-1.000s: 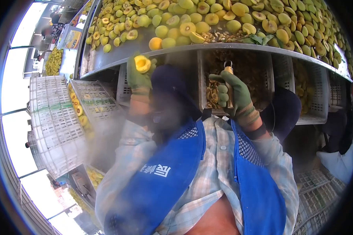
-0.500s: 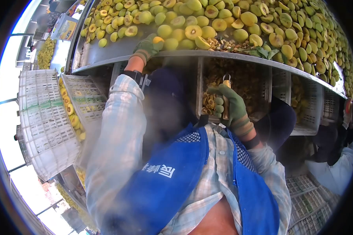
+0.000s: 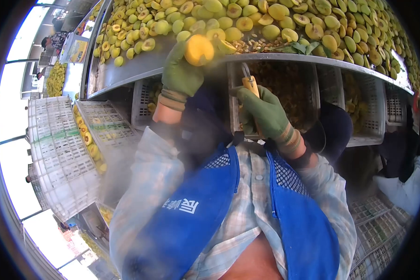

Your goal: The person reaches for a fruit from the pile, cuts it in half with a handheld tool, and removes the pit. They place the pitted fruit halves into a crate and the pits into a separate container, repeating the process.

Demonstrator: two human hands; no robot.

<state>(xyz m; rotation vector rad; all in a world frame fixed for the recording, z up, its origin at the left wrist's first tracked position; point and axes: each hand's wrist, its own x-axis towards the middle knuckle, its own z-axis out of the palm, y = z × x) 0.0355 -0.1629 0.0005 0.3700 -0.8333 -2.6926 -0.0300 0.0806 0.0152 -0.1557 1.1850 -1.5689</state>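
My left hand (image 3: 183, 74), in a green glove, is closed around a peach half (image 3: 199, 50) with its orange-yellow cut face towards me, near the front edge of the metal table. My right hand (image 3: 267, 111), gloved the same way, grips the wooden handle of a pitting tool (image 3: 250, 85). The tool's metal loop points up and forward, apart from the fruit. Below it stands a crate (image 3: 316, 100) with fruit scraps in it.
Heaped peaches (image 3: 284, 23), many cut in half, cover the metal table (image 3: 126, 79); loose pits and leaves lie near its rim. White plastic crates (image 3: 56, 154) stand at left, with fruit halves between them. Another person's sleeve (image 3: 406, 186) shows at right.
My left hand has lifted from the tabletop and come closer with the peach half, turning its cut face up. My right hand has moved up and left, bringing the pitting tool nearer.
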